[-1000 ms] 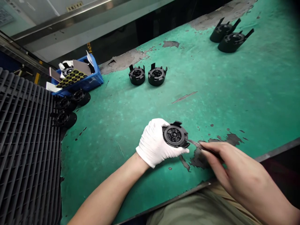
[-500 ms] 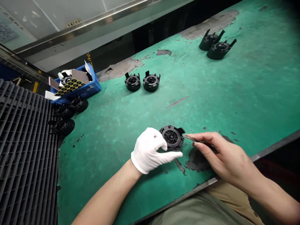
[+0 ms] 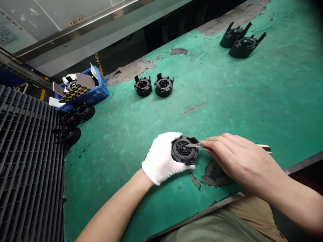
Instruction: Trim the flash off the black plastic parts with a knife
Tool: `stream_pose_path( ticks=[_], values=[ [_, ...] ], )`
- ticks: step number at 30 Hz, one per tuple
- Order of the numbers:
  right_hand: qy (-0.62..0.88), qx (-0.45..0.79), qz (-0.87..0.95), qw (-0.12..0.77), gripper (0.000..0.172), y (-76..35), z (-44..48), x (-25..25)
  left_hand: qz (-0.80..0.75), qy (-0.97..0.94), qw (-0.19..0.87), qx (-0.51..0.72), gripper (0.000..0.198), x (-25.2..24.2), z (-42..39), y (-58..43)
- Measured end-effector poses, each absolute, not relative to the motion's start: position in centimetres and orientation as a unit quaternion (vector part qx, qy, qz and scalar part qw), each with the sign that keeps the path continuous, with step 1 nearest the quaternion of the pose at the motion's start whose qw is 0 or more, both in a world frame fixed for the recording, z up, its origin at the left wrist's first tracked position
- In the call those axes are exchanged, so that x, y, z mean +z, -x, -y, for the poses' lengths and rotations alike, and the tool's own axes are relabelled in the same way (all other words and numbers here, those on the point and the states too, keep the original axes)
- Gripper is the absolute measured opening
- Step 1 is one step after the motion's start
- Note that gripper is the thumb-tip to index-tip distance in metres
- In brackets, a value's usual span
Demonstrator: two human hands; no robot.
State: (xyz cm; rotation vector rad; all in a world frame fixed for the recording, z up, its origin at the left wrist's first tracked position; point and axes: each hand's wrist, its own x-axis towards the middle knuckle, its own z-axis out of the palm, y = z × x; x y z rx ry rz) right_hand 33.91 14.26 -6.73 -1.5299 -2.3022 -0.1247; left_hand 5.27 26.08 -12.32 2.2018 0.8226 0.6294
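The left hand (image 3: 161,159), in a white glove, has its grip wrapped around the side of the part (image 3: 185,154), a round black piece with its ribbed face turned up. The part is low over the near side of the green table (image 3: 151,117); whether it rests there cannot be told. The bare right hand (image 3: 236,158) has its grip clenched on the knife (image 3: 193,145). The blade reaches left across the face, its tip near the centre; contact cannot be told. The handle's end shows beyond the knuckles.

Farther back, two similar pieces (image 3: 164,88) stand side by side. Another pair (image 3: 242,48) sits at the far right. Three more (image 3: 73,134) lie at the left, between the blue bin (image 3: 99,92) and the dark rack (image 3: 30,151). A yellow-and-black sheet (image 3: 75,93) leans in the bin.
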Motion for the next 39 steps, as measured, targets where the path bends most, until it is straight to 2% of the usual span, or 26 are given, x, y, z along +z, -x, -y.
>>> stream_pose_path(
  ticks=[4,8,14,16,21,25,29,33,39],
  values=[
    [0.544,-0.052,0.825,0.146,0.031,-33.9,-13.8,-6.5,-0.317,-0.846,0.358,0.235,0.118,-12.1,-26.1,-5.3],
    [0.566,0.000,0.812,0.140,0.041,-34.1,-13.8,-6.1,-0.319,-0.843,0.362,0.236,0.115,-11.9,-26.1,-5.4],
    [0.543,0.002,0.825,0.157,0.039,-34.5,-13.6,-5.6,-0.295,-0.840,0.379,0.254,0.104,-11.4,-26.2,-5.9],
    [0.532,-0.012,0.833,0.152,0.044,-34.5,-13.3,-5.6,-0.300,-0.837,0.383,0.249,0.101,-11.3,-26.2,-6.0],
    [0.542,-0.031,0.831,0.121,0.052,-33.6,-12.3,-5.3,-0.318,-0.839,0.365,0.248,0.109,-11.7,-26.0,-5.8],
    [0.542,-0.027,0.831,0.119,0.048,-32.7,-12.0,-5.1,-0.329,-0.838,0.341,0.269,0.109,-12.4,-25.9,-5.7],
    [0.520,-0.030,0.842,0.139,0.035,-33.2,-12.0,-5.0,-0.337,-0.846,0.296,0.288,0.108,-12.9,-25.6,-5.9],
    [0.582,-0.009,0.792,0.184,0.026,-34.2,-11.6,-4.5,-0.351,-0.843,0.256,0.318,0.099,-12.9,-25.1,-5.6],
    [0.568,-0.013,0.798,0.200,0.017,-32.9,-11.8,-4.8,-0.297,-0.837,0.310,0.340,0.103,-12.7,-25.2,-5.3]
  ],
)
